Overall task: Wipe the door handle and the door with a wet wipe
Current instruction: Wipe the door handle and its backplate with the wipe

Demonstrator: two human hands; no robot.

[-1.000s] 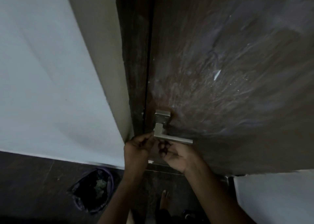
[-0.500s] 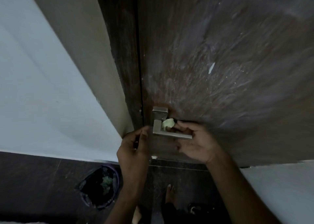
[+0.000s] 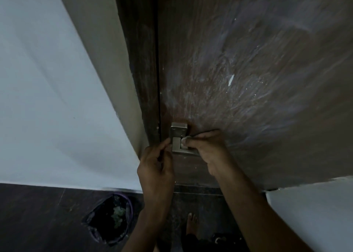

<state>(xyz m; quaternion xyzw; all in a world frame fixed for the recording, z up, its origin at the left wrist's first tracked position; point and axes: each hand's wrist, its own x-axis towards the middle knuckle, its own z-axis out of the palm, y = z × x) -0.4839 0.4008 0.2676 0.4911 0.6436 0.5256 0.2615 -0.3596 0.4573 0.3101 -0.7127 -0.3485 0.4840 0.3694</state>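
A dark brown door [image 3: 248, 70] streaked with white smears fills the upper right. Its silver lever handle [image 3: 178, 135] sits on a square plate near the door's left edge. My right hand [image 3: 208, 148] lies over the lever and pinches a small white wet wipe [image 3: 184, 139] against the handle's neck. My left hand [image 3: 155, 165] hovers just left of the handle, thumb and fingers pinched together near the door edge; whether it holds anything is hidden.
A dark door frame [image 3: 141, 79] and a white wall [image 3: 47, 98] stand to the left. On the dark floor below sits a bin lined with a black bag [image 3: 108, 219]. My bare foot [image 3: 191, 225] is near the door's bottom.
My right hand rose from under the lever to its top and pressed the wipe against the handle's neck. The left hand stayed beside the handle.
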